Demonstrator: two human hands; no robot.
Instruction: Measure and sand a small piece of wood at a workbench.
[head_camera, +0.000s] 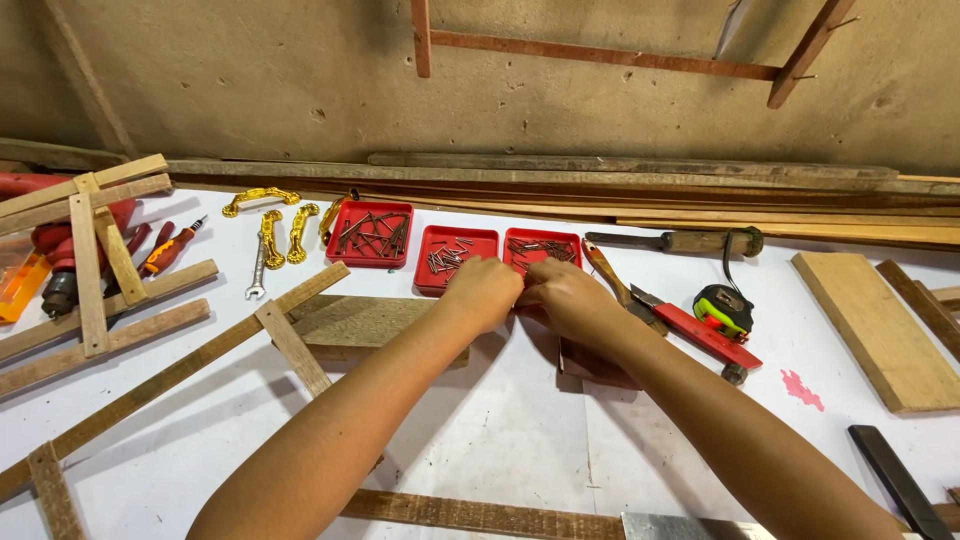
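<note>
A wooden slat is seen lying along the near edge of the white table, closest to the camera. Beyond it, the left hand and the right hand are brought together, knuckles touching, at the near rims of the middle red tray and the right red tray. Both hands are curled, but whether anything is pinched between the fingers cannot be told. Small nails are held loose in these trays; they are judged light, stiff and sharp-tipped, best taken by the shank between fingertips. Further left a third red tray of longer nails is set, then gold handles and a spanner. To the right a tape measure is placed, near the table's far edge
</note>
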